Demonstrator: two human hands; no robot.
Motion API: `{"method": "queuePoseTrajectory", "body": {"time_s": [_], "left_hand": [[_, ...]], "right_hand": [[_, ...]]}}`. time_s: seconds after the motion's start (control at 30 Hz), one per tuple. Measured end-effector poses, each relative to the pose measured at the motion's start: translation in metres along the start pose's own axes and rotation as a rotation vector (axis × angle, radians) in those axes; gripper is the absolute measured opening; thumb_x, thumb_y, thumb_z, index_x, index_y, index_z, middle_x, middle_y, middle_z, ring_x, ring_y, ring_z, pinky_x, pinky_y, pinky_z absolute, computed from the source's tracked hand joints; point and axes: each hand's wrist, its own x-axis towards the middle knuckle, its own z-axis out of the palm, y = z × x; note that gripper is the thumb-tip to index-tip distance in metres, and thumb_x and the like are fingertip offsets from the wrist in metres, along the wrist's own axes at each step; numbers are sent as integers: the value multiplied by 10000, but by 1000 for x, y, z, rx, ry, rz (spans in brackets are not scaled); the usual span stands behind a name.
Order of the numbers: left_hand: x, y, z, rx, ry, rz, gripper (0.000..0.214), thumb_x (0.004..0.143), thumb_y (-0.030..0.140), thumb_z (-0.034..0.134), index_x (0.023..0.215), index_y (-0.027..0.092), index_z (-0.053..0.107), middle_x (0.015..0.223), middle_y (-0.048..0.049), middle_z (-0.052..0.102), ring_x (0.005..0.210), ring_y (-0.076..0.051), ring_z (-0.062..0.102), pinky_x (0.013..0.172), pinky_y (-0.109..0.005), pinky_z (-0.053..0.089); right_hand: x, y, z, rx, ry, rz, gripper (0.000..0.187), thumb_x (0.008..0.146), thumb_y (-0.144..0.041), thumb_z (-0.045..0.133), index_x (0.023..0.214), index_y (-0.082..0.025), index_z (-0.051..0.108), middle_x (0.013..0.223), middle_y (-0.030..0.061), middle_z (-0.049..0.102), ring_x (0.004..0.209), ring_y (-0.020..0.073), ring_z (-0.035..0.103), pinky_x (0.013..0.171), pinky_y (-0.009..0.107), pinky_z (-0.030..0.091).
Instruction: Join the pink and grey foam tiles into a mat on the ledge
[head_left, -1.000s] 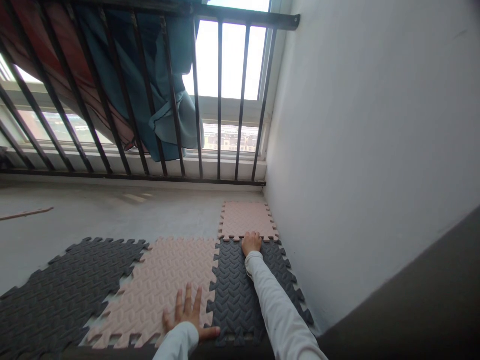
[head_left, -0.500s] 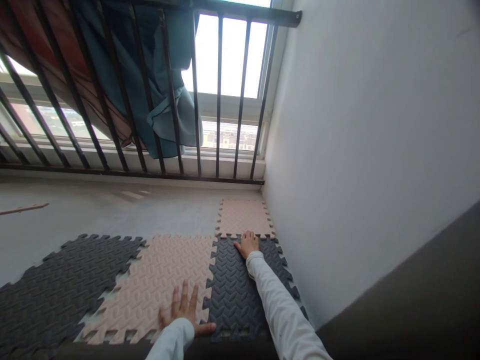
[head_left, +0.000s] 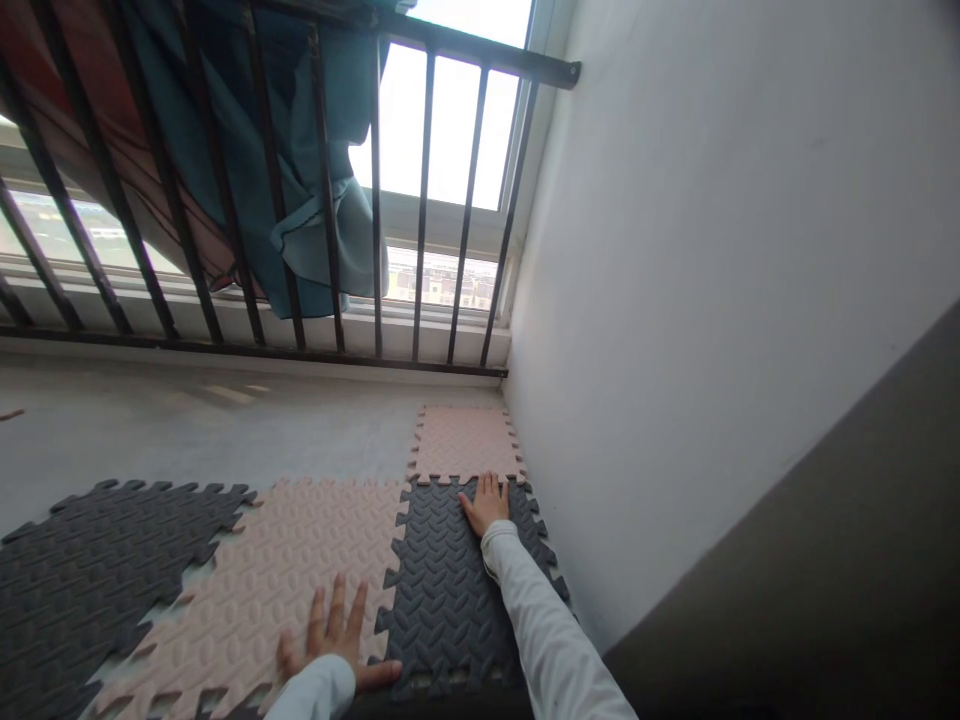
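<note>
My left hand [head_left: 330,635] lies flat with its fingers spread on a pink foam puzzle mat [head_left: 262,570], its thumb reaching the seam with a dark grey foam mat [head_left: 442,590]. My right hand [head_left: 486,503] rests palm down on that grey mat, its fingertips at the interlocking edge of a smaller pink mat [head_left: 465,445]. Another dark grey mat [head_left: 97,560] joins the large pink one on the left. Neither hand holds anything.
Bare concrete floor [head_left: 187,430] surrounds the mats. A white wall [head_left: 675,300] rises close on the right, and a dark band [head_left: 787,570] crosses the lower right. Ahead stands a black metal railing [head_left: 375,360], with blue cloth [head_left: 322,240] hanging behind it before a window.
The whole view has shifted left and tilted a little. Both hands stay on the same mats, and the right hand's fingers now lie flatter and more spread.
</note>
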Motion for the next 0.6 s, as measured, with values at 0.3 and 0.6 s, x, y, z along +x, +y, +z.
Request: {"method": "queuePoseTrajectory", "body": {"time_s": [0.3, 0.6], "left_hand": [[2, -4, 7, -16, 47, 20, 914, 495, 671, 524, 1295, 309, 273, 1437, -49, 108, 1296, -331, 25, 931, -622, 80], [2, -3, 7, -11, 53, -1, 896, 497, 651, 536, 1289, 316, 284, 1436, -37, 112, 1298, -315, 39, 940, -605, 88]], "right_hand": [[5, 1, -13, -7, -18, 14, 739, 813, -553, 148, 1300, -10, 267, 1380, 191, 225, 1293, 259, 128, 1035, 424, 20], [2, 21, -12, 10, -48, 83, 749, 815, -544, 146, 1311, 14, 208, 1392, 174, 203, 1296, 248, 116, 1043, 391, 8]]}}
